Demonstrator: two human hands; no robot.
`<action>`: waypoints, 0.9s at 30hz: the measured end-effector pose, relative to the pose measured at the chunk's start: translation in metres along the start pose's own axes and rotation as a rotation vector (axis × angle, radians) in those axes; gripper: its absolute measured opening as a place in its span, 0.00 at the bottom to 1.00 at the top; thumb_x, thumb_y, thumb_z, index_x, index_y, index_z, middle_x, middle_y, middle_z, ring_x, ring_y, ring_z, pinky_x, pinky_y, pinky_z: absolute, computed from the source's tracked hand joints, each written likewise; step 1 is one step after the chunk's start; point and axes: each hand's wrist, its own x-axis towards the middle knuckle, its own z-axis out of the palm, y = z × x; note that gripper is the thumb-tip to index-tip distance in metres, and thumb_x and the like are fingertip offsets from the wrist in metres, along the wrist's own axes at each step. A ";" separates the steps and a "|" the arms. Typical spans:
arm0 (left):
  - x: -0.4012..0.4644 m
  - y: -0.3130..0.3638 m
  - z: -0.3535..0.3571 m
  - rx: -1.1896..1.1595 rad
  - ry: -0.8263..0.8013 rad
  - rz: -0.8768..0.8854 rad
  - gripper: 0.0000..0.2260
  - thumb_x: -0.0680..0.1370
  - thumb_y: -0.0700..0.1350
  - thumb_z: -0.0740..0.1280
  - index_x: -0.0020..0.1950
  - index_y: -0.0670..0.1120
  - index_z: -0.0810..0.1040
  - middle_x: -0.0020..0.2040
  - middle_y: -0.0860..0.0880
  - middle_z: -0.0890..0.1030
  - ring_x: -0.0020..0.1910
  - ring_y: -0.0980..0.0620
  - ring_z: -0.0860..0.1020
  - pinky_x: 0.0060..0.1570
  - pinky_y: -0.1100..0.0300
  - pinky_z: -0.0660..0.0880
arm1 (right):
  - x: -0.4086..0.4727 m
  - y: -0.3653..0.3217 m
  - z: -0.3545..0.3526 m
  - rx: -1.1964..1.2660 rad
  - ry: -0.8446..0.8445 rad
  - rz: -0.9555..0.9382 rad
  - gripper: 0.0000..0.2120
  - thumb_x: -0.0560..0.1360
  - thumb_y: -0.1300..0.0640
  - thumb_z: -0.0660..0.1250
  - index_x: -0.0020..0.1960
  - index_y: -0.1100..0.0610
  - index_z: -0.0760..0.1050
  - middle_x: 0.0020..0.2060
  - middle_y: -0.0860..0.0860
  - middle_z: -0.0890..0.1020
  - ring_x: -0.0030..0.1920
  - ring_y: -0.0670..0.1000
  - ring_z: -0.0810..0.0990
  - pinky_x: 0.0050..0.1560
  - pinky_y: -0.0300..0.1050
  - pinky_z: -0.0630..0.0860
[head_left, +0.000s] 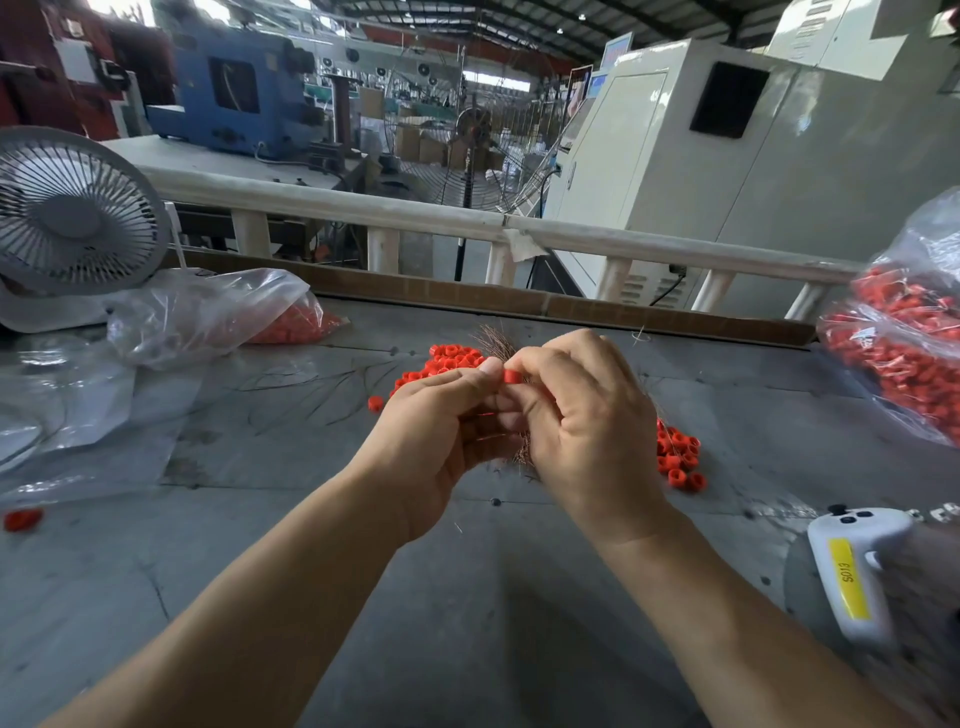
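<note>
Head view. Yellow sticker on the white controller (852, 577) reads "S013". Grey table (467, 597) in a factory hall; fan (72, 208) at far left. Left hand (431, 441) and right hand (582, 415) meet above the table, fingertips of both pinching one red ring (511, 376). Copper wires (496, 340) run between the palms; which hand holds them is unclear. Ring pile (452, 361) lies just behind.

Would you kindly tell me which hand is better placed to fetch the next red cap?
Probably the left hand: both pinch the red cap at the copper wires, but the cap pile lies just beyond the left thumb, whereas the right hand has its nearest caps beside its heel.
</note>
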 end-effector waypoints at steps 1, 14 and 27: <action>0.000 0.001 0.000 -0.003 0.008 0.005 0.12 0.83 0.44 0.65 0.58 0.36 0.79 0.43 0.42 0.79 0.41 0.49 0.80 0.50 0.52 0.79 | 0.000 0.001 -0.001 0.016 -0.019 0.006 0.02 0.78 0.61 0.73 0.49 0.58 0.84 0.43 0.52 0.80 0.44 0.55 0.80 0.40 0.51 0.78; 0.004 -0.002 -0.006 -0.037 0.093 0.041 0.11 0.80 0.39 0.69 0.60 0.34 0.80 0.45 0.40 0.79 0.42 0.47 0.80 0.50 0.54 0.82 | -0.003 -0.002 0.002 0.141 -0.139 0.093 0.04 0.77 0.61 0.73 0.50 0.58 0.80 0.45 0.49 0.80 0.43 0.48 0.79 0.43 0.38 0.76; 0.007 -0.003 -0.015 0.010 0.062 0.051 0.17 0.71 0.42 0.72 0.57 0.35 0.82 0.43 0.41 0.82 0.38 0.51 0.81 0.43 0.58 0.81 | -0.005 0.001 0.003 0.295 -0.162 0.149 0.09 0.78 0.63 0.71 0.56 0.55 0.82 0.50 0.46 0.83 0.51 0.42 0.81 0.53 0.31 0.75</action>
